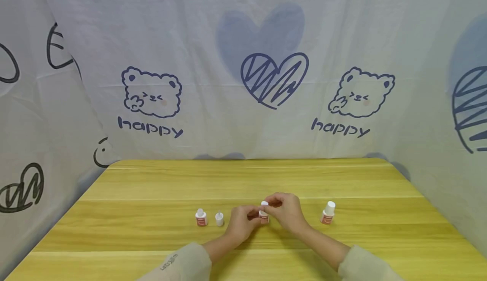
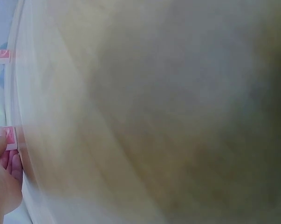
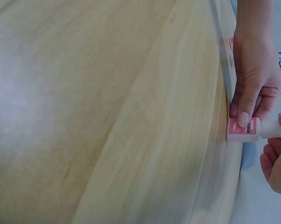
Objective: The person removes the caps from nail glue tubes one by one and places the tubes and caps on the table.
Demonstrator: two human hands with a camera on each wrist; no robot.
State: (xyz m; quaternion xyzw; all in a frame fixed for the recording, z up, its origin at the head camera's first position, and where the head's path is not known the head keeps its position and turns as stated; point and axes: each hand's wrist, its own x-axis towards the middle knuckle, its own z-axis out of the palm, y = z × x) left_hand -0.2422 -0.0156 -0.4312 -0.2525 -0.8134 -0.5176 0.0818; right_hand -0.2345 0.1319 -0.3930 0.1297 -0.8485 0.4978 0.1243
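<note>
A small white bottle (image 1: 264,218) with a red label stands upright between both hands. My left hand (image 1: 240,222) grips its body, thumb laid on the label, as the right wrist view also shows. My right hand (image 1: 288,211) pinches the white cap (image 3: 271,129) on its top. In the left wrist view only part of the left hand (image 2: 7,179) shows at the edge, holding the labelled body.
To the left stand a similar bottle (image 1: 201,219) with its narrow top bare and a separate white cap (image 1: 219,219) with a thin tip upward. At the right is a capped bottle (image 1: 327,214). A printed cloth (image 1: 205,61) hangs behind the wooden table (image 1: 160,188).
</note>
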